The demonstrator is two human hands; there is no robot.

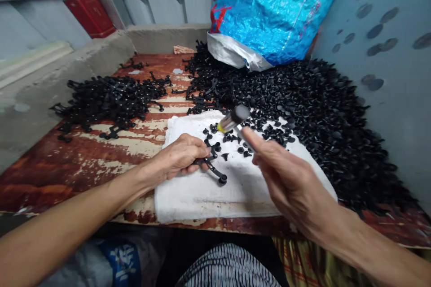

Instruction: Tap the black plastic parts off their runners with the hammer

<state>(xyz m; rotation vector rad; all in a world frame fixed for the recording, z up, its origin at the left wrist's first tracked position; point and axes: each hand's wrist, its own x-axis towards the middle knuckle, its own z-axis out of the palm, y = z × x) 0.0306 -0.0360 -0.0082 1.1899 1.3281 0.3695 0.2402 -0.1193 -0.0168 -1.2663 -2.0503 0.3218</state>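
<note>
White cloth, black bracket jutting from pinched left fingers, right fingers gripping hammer

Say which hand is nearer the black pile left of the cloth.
Left. The left hand, holding a black part, is just right of the pile and closer to the person; the right hand, gripping a hammer, is farther right.

1. Branched bracket: smooth black plastic, faintly shiny.
2. Round-headed pegs: smooth, plastic-looking, satin to matt.
3. Hammer: dark, smooth-looking head, blurred.
4. White cloth: soft, matt fabric.
5. Tabletop: wood-look surface, worn, patchily peeling.
6. Blue sack: crinkled, glossy plastic.
7. Ledge: rough, matt concrete.
</note>
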